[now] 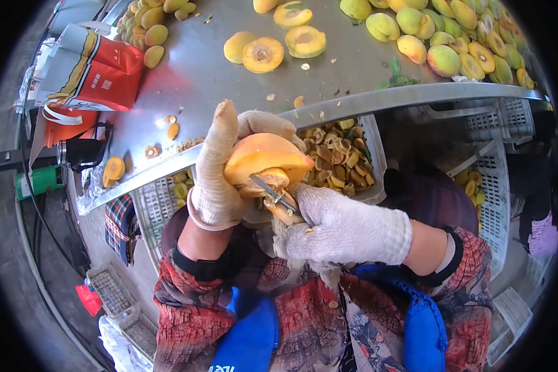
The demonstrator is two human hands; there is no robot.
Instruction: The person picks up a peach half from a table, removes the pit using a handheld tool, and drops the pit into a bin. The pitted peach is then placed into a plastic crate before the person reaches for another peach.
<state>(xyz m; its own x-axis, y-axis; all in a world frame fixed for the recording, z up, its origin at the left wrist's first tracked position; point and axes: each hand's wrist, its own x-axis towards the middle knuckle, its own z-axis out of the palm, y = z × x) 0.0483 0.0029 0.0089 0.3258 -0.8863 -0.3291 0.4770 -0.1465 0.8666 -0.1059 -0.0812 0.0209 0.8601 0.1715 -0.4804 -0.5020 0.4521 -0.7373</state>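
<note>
Slip possible
Fruit [263, 152] is clamped in left hand [216, 177], blade [268, 188] in right hand [353, 226]; glove [221, 133] could be cut if fruit slides.

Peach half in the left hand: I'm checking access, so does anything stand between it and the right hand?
Yes, the knife held in the right hand, angled up to the peach half in the left hand. A small orange piece, perhaps attached, also sits there.
</note>
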